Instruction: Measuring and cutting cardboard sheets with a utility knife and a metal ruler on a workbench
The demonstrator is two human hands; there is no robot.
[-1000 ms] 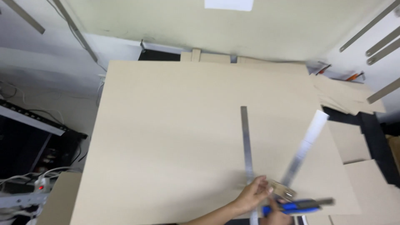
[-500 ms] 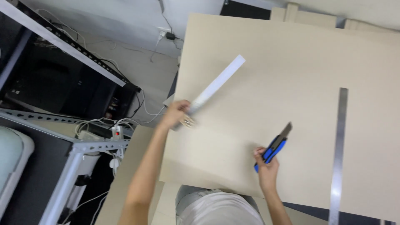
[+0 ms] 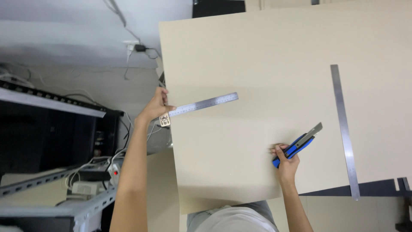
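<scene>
A large beige cardboard sheet fills the middle and right of the view. My left hand grips the end of a short steel ruler at the sheet's left edge; the ruler lies across the sheet, pointing right. My right hand rests on the sheet near its front edge and holds a blue utility knife, blade tip pointing up and right. A long steel ruler lies untouched on the sheet, to the right of the knife.
Left of the sheet stand a dark metal rack and a grey shelf frame with cables and a power strip. A wall socket with a plug sits on the white wall. A dark table edge shows bottom right.
The short ruler in my left hand has swung down from a steep diagonal to lie nearly level across the sheet's left edge. The view shifted right; my right hand still holds the knife.
</scene>
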